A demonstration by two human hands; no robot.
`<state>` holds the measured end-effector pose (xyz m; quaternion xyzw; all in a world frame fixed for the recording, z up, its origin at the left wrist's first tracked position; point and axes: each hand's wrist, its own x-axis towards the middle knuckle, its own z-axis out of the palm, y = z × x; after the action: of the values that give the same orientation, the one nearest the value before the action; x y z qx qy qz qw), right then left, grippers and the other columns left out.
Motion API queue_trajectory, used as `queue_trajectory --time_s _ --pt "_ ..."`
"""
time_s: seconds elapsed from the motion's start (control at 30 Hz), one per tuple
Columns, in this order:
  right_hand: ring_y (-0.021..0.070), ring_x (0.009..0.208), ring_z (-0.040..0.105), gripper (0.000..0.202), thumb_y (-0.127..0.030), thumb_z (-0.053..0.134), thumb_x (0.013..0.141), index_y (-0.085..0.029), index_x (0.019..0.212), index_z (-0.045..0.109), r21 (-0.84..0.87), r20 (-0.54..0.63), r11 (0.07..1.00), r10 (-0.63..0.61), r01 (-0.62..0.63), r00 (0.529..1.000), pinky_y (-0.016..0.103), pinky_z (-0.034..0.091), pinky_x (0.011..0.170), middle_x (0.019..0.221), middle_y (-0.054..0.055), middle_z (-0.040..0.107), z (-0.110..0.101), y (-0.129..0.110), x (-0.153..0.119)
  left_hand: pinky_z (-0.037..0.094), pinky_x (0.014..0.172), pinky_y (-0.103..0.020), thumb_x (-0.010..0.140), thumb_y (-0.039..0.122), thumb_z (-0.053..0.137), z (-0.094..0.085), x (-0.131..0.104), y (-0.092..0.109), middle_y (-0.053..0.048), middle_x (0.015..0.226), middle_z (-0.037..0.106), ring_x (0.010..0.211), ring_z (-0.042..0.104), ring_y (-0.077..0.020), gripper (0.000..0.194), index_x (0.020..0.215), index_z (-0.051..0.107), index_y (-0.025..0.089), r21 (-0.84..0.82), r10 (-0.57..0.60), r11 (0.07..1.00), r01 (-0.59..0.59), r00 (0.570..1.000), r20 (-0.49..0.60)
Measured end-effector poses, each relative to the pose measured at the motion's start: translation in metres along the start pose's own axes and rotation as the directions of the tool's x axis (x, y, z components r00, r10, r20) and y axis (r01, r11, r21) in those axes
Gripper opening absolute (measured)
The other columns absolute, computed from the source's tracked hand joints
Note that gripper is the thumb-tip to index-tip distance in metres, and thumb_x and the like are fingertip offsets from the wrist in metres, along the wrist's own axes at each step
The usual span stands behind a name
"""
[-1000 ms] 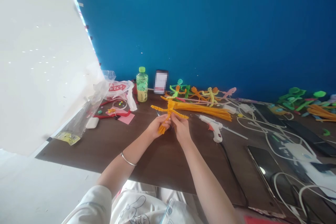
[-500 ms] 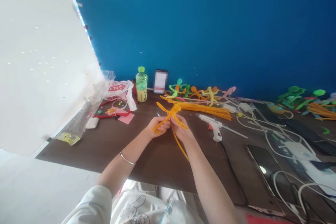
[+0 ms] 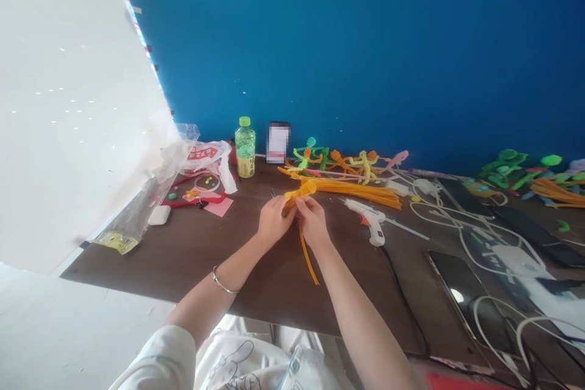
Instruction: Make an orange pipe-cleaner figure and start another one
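Observation:
Between both hands is an orange pipe-cleaner figure (image 3: pixel 302 189), its twisted top showing above my fingertips. My left hand (image 3: pixel 274 219) is closed around its left side and hides much of it. My right hand (image 3: pixel 312 220) pinches it from the right, the thumb and fingers close to those of the left. A loose orange pipe-cleaner strand (image 3: pixel 309 261) hangs down below, between my wrists. Just behind lies a bundle of orange pipe cleaners (image 3: pixel 361 191).
A white glue gun (image 3: pixel 373 219) lies to the right, beyond it phones (image 3: pixel 466 292) and tangled white cables. Finished pipe-cleaner figures (image 3: pixel 365 164) line the blue wall. A green-capped bottle (image 3: pixel 245 149), propped phone (image 3: pixel 278 143), plastic bags and white case (image 3: pixel 159 215) stand left.
The figure has been turned, and its spread limbs are now mostly hidden by my hands. My left hand has rolled over it, its back now showing. The loose strand hangs more freely.

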<state>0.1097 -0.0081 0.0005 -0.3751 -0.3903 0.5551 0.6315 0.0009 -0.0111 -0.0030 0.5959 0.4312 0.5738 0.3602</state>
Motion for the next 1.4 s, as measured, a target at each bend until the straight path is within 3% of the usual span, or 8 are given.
queue_trajectory --time_s 0.17,0.37,0.5,0.6,0.77,1.0,1.17,1.4 --pt "0.0133 0.068 0.056 0.024 -0.037 0.072 0.058 -0.018 0.067 0.06 -0.087 -0.088 0.994 -0.081 0.073 0.993 0.028 0.044 0.068 0.072 -0.001 0.062 0.003 0.005 -0.002 0.04 0.079 -0.03 0.07 0.024 0.06 0.0 0.002 -0.005 -0.008 0.092 0.061 0.088 0.053 -0.0215 0.01 0.079 0.064 0.023 -0.085 -0.042 0.995 0.045 0.998 0.045" --pt "0.0153 0.067 0.057 0.026 -0.037 0.069 0.061 -0.017 0.076 0.066 -0.201 -0.149 0.977 -0.1 0.069 0.984 0.03 0.045 0.066 0.073 0.002 0.065 0.003 0.005 -0.002 0.039 0.069 -0.027 0.076 0.027 0.053 -0.001 0.002 -0.002 -0.006 0.072 0.062 0.066 0.052 -0.0167 0.013 0.071 0.064 0.021 0.039 0.025 0.999 -0.027 0.998 0.055" --pt "0.0154 0.065 0.057 0.026 -0.037 0.067 0.063 -0.018 0.08 0.067 -0.251 -0.121 0.964 -0.117 0.083 0.986 0.031 0.047 0.065 0.076 0.002 0.065 0.005 0.002 -0.004 0.039 0.065 -0.026 0.079 0.03 0.049 -0.002 0.004 -0.004 -0.004 0.066 0.061 0.06 0.053 -0.0149 0.02 0.07 0.062 0.019 0.083 -0.011 0.997 0.008 0.999 0.038" --pt "0.0182 0.069 0.058 0.028 -0.04 0.067 0.062 -0.019 0.082 0.067 -0.279 -0.114 0.957 -0.118 0.082 0.986 0.033 0.049 0.065 0.082 0.004 0.066 0.007 0.001 -0.006 0.042 0.063 -0.026 0.078 0.034 0.05 0.0 0.007 -0.006 -0.003 0.064 0.061 0.059 0.055 -0.0139 0.021 0.072 0.061 0.017 -0.026 -0.096 0.995 0.097 0.995 0.021" --pt "0.0152 0.06 0.055 0.027 -0.043 0.066 0.063 -0.018 0.07 0.067 -0.342 -0.115 0.937 -0.11 0.065 0.987 0.03 0.047 0.058 0.066 0.002 0.063 0.007 -0.001 -0.006 0.044 0.055 -0.025 0.074 0.04 0.054 0.003 0.011 -0.007 0.0 0.058 0.054 0.05 0.052 -0.0096 0.026 0.069 0.057 0.014 -0.351 -0.223 0.904 0.244 0.97 0.098" --pt "0.0124 0.05 0.05 0.032 -0.048 0.068 0.061 -0.017 0.066 0.065 -0.162 0.037 0.985 0.066 -0.059 0.997 0.028 0.041 0.049 0.055 0.001 0.058 -0.004 0.002 0.003 0.035 0.041 -0.02 0.069 0.037 0.059 0.002 0.011 -0.001 0.004 0.054 0.046 0.038 0.038 -0.0034 0.025 0.067 0.056 0.012 -0.522 -0.325 0.762 0.382 0.924 0.202" --pt "0.0129 0.051 0.052 0.034 -0.048 0.071 0.057 -0.016 0.068 0.065 -0.136 0.091 0.98 0.159 -0.146 0.983 0.028 0.041 0.048 0.058 0.002 0.061 -0.01 -0.003 0.004 0.029 0.038 -0.015 0.07 0.022 0.06 0.0 0.011 0.008 0.003 0.054 0.043 0.037 0.031 -0.0002 0.015 0.066 0.053 0.01 -0.639 -0.339 0.527 0.56 0.828 0.447" --pt "0.008 0.049 0.048 0.033 -0.041 0.071 0.06 -0.018 0.082 0.067 -0.093 0.186 0.977 0.204 -0.19 0.961 0.021 0.033 0.044 0.062 0.0 0.06 -0.011 -0.009 0.002 0.02 0.032 -0.01 0.079 0.01 0.044 -0.012 0.014 0.013 0.006 0.053 0.029 0.034 0.018 0.0018 0.012 0.068 0.046 0.011 -0.58 -0.35 0.103 0.808 0.575 0.739"
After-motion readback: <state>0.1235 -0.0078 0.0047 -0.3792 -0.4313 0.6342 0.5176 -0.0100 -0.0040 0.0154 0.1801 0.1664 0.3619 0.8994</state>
